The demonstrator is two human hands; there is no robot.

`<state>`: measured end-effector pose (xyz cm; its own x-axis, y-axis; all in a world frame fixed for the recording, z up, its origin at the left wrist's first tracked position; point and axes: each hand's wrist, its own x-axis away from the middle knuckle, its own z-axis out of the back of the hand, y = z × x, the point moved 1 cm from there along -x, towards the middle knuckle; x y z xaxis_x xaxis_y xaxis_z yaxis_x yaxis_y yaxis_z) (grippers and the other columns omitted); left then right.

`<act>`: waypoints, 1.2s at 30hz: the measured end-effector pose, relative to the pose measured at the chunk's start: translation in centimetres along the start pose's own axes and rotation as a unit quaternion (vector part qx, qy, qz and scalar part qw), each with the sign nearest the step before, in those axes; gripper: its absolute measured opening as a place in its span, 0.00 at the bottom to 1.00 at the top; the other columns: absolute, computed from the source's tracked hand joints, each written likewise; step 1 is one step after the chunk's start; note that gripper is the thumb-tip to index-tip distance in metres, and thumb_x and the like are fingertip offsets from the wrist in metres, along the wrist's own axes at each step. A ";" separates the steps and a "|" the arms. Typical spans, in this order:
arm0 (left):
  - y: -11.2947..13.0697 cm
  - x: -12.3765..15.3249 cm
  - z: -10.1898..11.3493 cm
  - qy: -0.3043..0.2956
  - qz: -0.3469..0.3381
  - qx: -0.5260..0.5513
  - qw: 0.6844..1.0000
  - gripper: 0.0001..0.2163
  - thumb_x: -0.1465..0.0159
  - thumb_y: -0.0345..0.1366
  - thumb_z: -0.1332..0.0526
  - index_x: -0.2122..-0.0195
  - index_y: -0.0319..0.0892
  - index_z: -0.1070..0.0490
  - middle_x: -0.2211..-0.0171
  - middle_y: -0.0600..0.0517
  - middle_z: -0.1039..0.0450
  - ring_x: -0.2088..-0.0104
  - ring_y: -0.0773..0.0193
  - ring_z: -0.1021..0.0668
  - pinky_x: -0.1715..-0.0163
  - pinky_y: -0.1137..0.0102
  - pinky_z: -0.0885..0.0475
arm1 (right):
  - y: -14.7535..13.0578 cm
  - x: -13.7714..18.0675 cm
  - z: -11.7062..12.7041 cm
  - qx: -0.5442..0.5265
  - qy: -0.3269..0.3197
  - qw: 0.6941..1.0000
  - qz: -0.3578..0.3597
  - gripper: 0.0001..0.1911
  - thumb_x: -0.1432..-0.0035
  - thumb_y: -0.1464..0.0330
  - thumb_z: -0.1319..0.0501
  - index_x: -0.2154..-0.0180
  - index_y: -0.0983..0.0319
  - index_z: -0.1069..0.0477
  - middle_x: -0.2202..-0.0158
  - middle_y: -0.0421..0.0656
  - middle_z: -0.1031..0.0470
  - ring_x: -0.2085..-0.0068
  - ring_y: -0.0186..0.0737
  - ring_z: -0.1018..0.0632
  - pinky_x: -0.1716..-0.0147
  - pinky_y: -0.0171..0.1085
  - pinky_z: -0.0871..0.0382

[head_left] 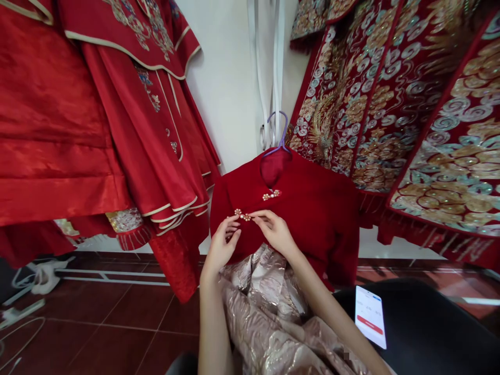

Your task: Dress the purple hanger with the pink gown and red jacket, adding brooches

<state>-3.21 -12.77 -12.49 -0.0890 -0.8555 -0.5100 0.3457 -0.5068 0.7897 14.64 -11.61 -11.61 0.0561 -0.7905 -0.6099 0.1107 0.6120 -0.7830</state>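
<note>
A dark red velvet jacket (312, 219) hangs on a purple hanger (282, 136) in front of me. Two gold-and-pearl flower clasps show on its front: an upper clasp (271, 195) near the collar and a lower clasp (242, 215). My left hand (223, 244) has its curled fingertips on the left part of the lower clasp, its thumb beneath. From the other side, my right hand (276, 232) pinches the clasp's right end. Exact finger contact is small and partly hidden. Beneath my forearms lies shiny, crinkled, pinkish-silver fabric (261, 323).
Red garments (133, 120) hang at left, heavily embroidered ones (375, 104) at right. A white metal rack post (277, 67) rises behind the jacket. A lit phone (369, 316) rests on a black seat (425, 323). White shoes (46, 277) and cables lie near the tiled floor's left side.
</note>
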 end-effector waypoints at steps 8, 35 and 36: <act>-2.1 2.1 4.5 -0.065 0.108 -0.021 0.992 0.12 0.42 0.40 0.40 0.60 0.41 0.27 0.62 0.47 0.24 0.62 0.62 0.23 0.58 0.66 0.28 | -2.7 2.1 5.6 0.178 -0.113 0.972 -0.099 0.07 0.43 0.66 0.40 0.65 0.60 0.24 0.67 0.43 0.20 0.68 0.38 0.20 0.67 0.36 0.26; -0.2 2.3 2.5 -0.149 0.182 0.070 0.969 0.10 0.50 0.32 0.32 0.66 0.37 0.22 0.66 0.45 0.19 0.64 0.58 0.18 0.57 0.63 0.25 | -2.5 3.6 3.9 -0.012 -0.250 0.946 -0.205 0.07 0.56 0.67 0.30 0.69 0.59 0.20 0.71 0.40 0.19 0.68 0.38 0.19 0.65 0.36 0.24; -0.2 2.3 2.5 -0.145 0.180 0.071 0.970 0.09 0.50 0.32 0.32 0.66 0.38 0.22 0.67 0.45 0.19 0.64 0.58 0.18 0.57 0.63 0.25 | -3.3 3.6 3.6 -0.025 -0.254 0.948 -0.191 0.08 0.55 0.66 0.31 0.68 0.59 0.20 0.70 0.40 0.19 0.68 0.38 0.19 0.64 0.36 0.24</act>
<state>-5.83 -14.86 -12.97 -0.2534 -0.9631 -0.0908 0.2730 -0.1612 0.9484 18.07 -16.53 -10.82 0.4938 -0.8561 -0.1526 0.1731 0.2687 -0.9475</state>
